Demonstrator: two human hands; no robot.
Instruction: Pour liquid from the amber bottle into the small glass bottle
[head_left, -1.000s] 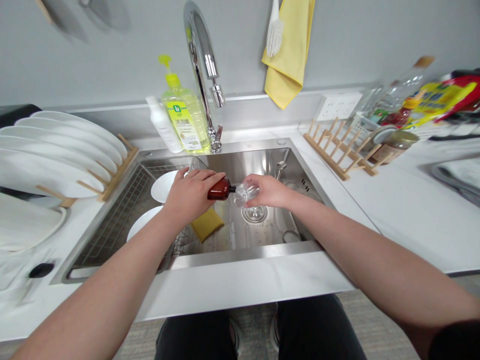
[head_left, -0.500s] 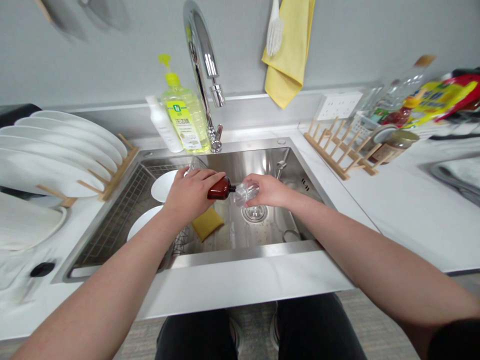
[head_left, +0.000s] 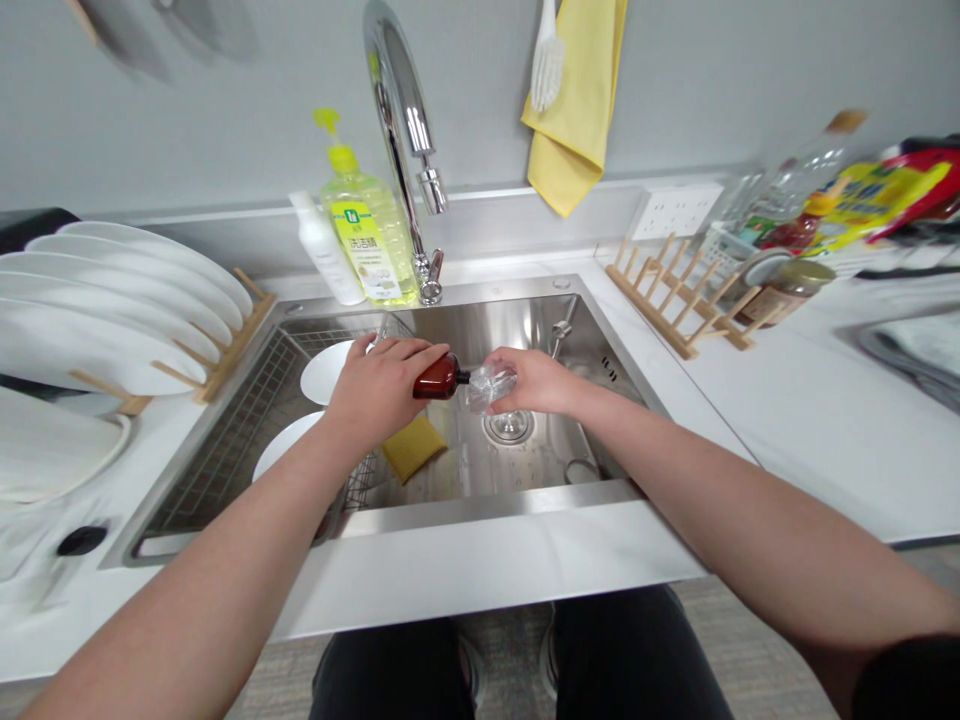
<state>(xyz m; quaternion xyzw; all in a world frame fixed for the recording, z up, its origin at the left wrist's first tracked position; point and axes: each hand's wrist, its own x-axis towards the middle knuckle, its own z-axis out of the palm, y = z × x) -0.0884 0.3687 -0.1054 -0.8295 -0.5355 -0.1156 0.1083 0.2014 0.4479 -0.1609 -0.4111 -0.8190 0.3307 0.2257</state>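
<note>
Over the sink [head_left: 465,505], my left hand [head_left: 386,385] is wrapped round a reddish-brown bottle [head_left: 437,379]. The bottle lies nearly on its side, its narrow dark neck pointing right. My right hand [head_left: 536,382] grips a small clear cup [head_left: 491,388], tilted with its mouth towards the bottle's neck. Neck and cup meet or nearly meet; I cannot tell whether they touch, nor whether liquid flows. Below the left hand a yellow sponge cloth [head_left: 414,447] lies in the sink. White plates [head_left: 326,372] rest in a wire basket, partly hidden by my left forearm.
Behind the sink rise a chrome faucet [head_left: 405,130], a yellow-green dish soap bottle [head_left: 367,235] and a white bottle [head_left: 326,250]. White plates fill a wooden rack [head_left: 236,350] at left. Another wooden rack [head_left: 686,300] and a jar [head_left: 787,292] stand at right.
Both hands, the bottle and the cup hold almost the same place. The whole view has shifted very slightly.
</note>
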